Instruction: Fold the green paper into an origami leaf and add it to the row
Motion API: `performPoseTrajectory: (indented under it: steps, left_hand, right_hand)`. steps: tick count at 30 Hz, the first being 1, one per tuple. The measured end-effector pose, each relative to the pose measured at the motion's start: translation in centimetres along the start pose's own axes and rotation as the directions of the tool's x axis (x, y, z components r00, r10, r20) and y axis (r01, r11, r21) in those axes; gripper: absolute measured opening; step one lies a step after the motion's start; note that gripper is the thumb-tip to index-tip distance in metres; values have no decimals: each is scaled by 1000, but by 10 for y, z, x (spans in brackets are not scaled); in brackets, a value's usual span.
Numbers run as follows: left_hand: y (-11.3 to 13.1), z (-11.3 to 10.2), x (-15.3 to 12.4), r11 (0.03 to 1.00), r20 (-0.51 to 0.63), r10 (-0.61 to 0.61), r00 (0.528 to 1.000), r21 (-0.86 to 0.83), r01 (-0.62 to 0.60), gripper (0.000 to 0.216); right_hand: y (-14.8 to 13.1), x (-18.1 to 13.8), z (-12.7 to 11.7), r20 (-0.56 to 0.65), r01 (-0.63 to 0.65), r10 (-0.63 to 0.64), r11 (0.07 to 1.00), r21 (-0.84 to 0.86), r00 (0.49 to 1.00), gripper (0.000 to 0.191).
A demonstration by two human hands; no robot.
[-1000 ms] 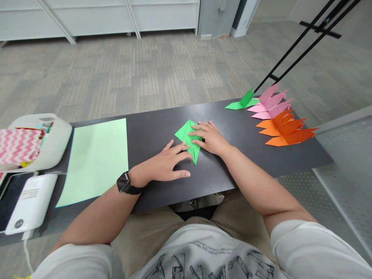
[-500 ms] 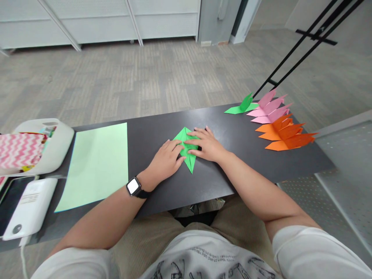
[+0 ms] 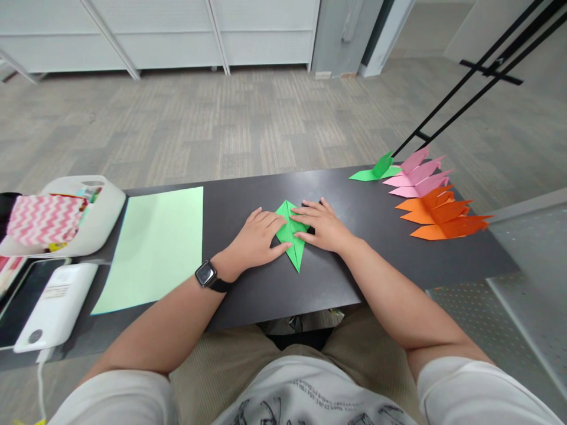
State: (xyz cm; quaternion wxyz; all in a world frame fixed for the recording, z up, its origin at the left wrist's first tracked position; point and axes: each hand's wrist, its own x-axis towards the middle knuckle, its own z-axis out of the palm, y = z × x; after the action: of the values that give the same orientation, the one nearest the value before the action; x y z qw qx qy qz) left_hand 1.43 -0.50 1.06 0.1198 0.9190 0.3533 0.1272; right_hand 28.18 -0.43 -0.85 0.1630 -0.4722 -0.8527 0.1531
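A bright green folded paper piece [image 3: 293,241] lies on the dark table [image 3: 354,277], pointed toward me. My left hand [image 3: 257,239] lies flat over its left side, fingers stretched out and pressing down. My right hand [image 3: 322,225] rests flat on its right side, fingers spread and pointing left. Neither hand grips the paper. A black smartwatch [image 3: 206,275] is on my left wrist.
A pale green sheet [image 3: 155,245] lies to the left. Further left stand a white basket [image 3: 95,221] with patterned paper and a white power bank [image 3: 55,307]. Finished green [image 3: 376,170], pink [image 3: 419,176] and orange [image 3: 443,215] folded pieces sit at the right end. Black stand legs [image 3: 465,77] rise behind.
My left hand slid up from the table onto the paper's left side. The paper turned a little. The camera shifted slightly.
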Motion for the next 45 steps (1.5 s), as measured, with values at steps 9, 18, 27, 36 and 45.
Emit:
performPoseTrajectory:
  steps: [9,18,27,36,45]
  left_hand:
    - [-6,8,-1,1000,59,-12,998,10,12,79]
    - [-16,7,9,1000,47,14,999,18,-14,94]
    - [-24,8,15,1000,106,18,994,24,-21,96]
    - [-26,9,18,1000,142,2,990,-30,3,102]
    - [-22,10,17,999,127,-12,992,-42,18,105]
  right_hand:
    - [-3,0,-4,54,53,-54,999,3,997,54]
    - [-3,1,-4,61,49,-49,999,4,997,51]
    - [0,2,-2,57,54,-55,999,6,997,51]
    - [-1,1,-4,19,95,-95,995,-15,995,46]
    - [-8,-16,-9,58,132,-130,990,-44,990,54]
